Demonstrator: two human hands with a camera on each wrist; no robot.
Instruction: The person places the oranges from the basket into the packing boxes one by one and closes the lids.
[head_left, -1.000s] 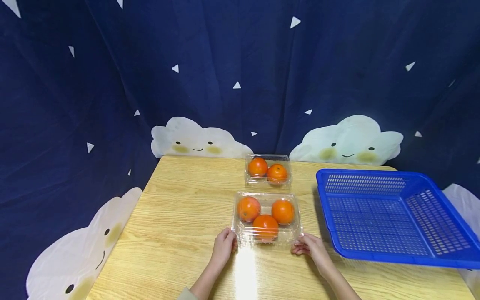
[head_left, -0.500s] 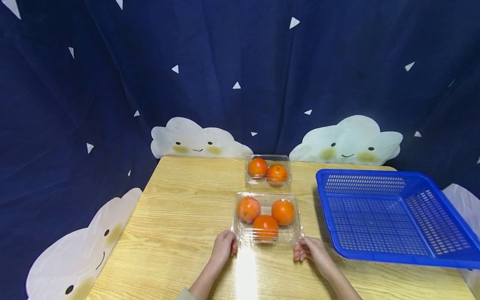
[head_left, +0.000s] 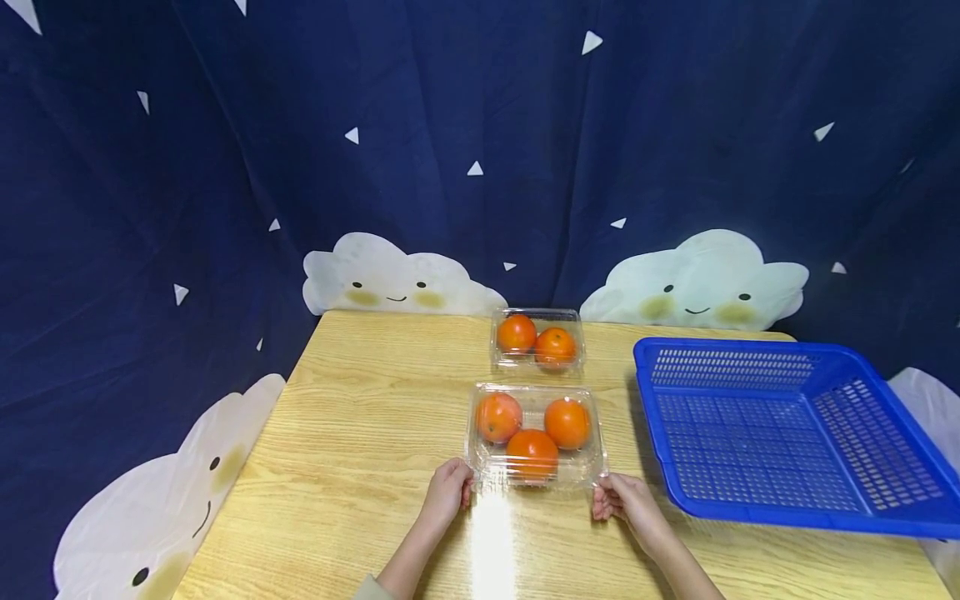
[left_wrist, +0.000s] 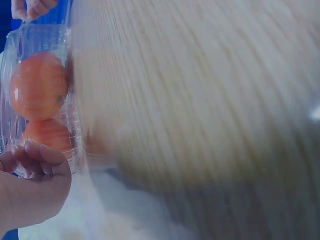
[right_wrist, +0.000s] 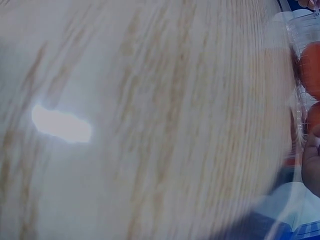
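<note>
A clear plastic clamshell box [head_left: 531,397] sits mid-table with three round orange-red fruits [head_left: 532,454] inside. At its near left corner my left hand [head_left: 446,493] pinches the rim between thumb and fingers. My right hand [head_left: 630,505] does the same at the near right corner, its other fingers curled beneath. Seen from the left wrist, the left hand [left_wrist: 37,182] is beside the box's end, with fruit [left_wrist: 40,86] showing through the plastic. Only part of the right hand [right_wrist: 312,167] shows at the edge of the right wrist view.
Behind the box, near the table's back edge, stands a second clear box [head_left: 537,316] with two similar fruits [head_left: 556,347]. A blue plastic basket [head_left: 757,510] takes up the right side of the wooden table [head_left: 360,400]. A dark blue curtain [head_left: 450,100] hangs behind.
My right hand has shifted slightly toward me at the box's near right corner, its lower fingers dropping a little. The left hand and the boxes stay nearly where they were.
</note>
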